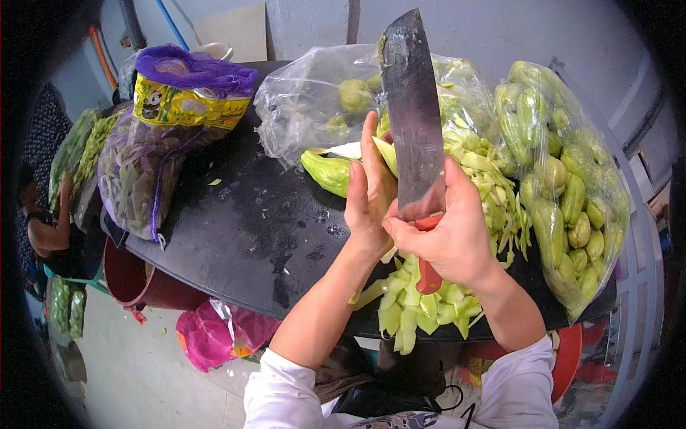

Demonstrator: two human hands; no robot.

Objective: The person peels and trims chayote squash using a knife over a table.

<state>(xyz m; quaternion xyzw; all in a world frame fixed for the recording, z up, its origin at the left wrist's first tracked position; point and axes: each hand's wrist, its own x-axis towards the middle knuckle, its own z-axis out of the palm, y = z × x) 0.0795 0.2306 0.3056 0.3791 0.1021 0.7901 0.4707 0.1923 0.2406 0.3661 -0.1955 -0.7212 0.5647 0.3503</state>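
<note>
My right hand (457, 232) is closed around the red handle of a broad knife (414, 114), whose dark blade stands upright with its tip at the top. Beside the blade, my left hand (371, 196) has its thumb and a finger stretched apart; its other fingers are partly hidden. A pale green piece (386, 155) shows between that hand and the blade; whether it is held I cannot tell. Left of the hand lies a green chayote (325, 173). Cut strips (421, 307) are heaped beneath my wrists, and more peelings (493, 186) lie right of my right hand.
Clear plastic bags of chayote stand at the back (307, 93) and right (572, 193) of the black table (236, 243). A purple net bag (136, 168) is at the left. Below are a red bucket (146, 282) and a pink bag (207, 336). Another person's arm (53, 229) shows far left.
</note>
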